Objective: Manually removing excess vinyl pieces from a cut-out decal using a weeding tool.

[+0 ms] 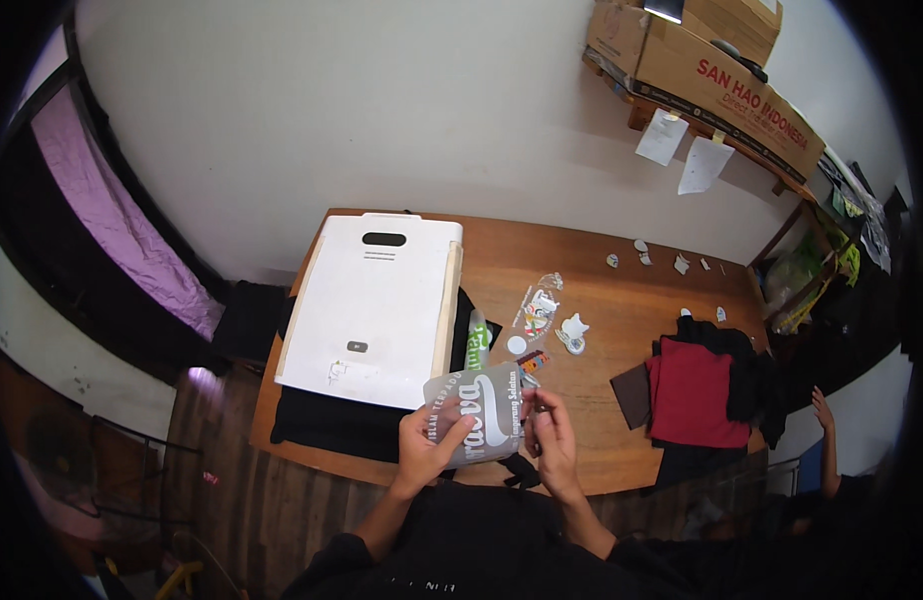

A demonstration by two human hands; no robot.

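In front of me at the table's near edge, my left hand (427, 448) grips a translucent transfer film (495, 440) with white lettering and a curved white stroke. The thumb lies across the front of the film, with the fingers behind it. At the film's right edge, my right hand (552, 435) has its thumb and fingers drawn together on the border; the exact contact is partly hidden. Just beyond the film lies another clear film with green lettering (478, 342). Left of it a large white flat-topped machine (377, 300) rests over black cloth (332, 430).
Printed film with stickers (537, 312) and white cut-out pieces (574, 330) lie mid-table. Folded red cloth (690, 395) and black cloth (742, 350) are stacked at right. Cardboard boxes (717, 90) sit on a wall shelf. Another person's raised hand (824, 410) shows at far right.
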